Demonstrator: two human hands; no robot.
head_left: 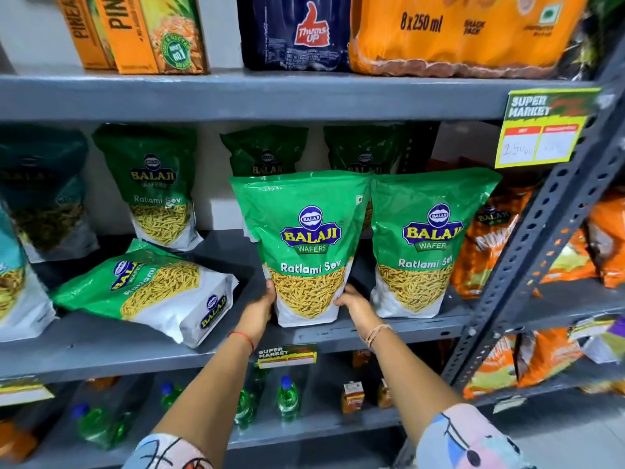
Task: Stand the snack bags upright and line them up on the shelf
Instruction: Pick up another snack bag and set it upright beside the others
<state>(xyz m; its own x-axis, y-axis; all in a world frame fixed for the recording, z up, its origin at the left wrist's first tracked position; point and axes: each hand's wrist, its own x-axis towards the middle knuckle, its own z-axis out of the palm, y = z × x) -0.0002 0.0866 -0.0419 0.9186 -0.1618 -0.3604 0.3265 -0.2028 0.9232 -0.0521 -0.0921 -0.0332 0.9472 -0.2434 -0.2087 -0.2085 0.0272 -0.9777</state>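
A green Ratlami Sev snack bag (304, 245) stands upright at the front of the grey middle shelf (101, 353). My left hand (262, 308) grips its lower left side and my right hand (353, 304) grips its lower right side. A second green bag (426, 242) stands upright right beside it, their top corners touching. To the left, another green bag (148, 292) lies flat on its back, tilted. Further back, a green bag (152, 187) stands at the left and two more green bags (267, 154) (365, 150) stand behind the front pair.
Teal bags (40, 198) stand at the shelf's left end, orange bags (487, 238) at its right. A perforated grey upright (527, 252) and a yellow price tag (544, 130) border the right. Juice cartons and drink packs sit above; green bottles (287, 397) below.
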